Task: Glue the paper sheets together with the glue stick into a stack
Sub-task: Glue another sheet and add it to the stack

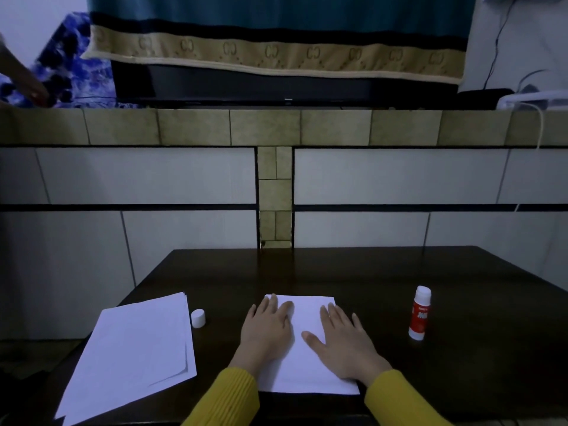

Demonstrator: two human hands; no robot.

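A loose pile of white paper sheets [132,348] is lying leftmost on the dark wooden table [461,379], a small white cap [198,317] just beside it. Both hands, left [266,330] and right [344,342], are pressing flat, fingers straight, on the middle white sheet [307,373]. The red-and-white glue stick [419,313] is standing uncapped, apart to the right.

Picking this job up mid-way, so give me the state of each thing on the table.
Left hand: flat, pressing the middle sheets.
Right hand: flat, pressing them too.
Middle sheets: lying flat.
Loose paper pile: on the left, untouched, edges fanned.
Glue stick: upright, uncapped.
Cap: off, beside the pile.
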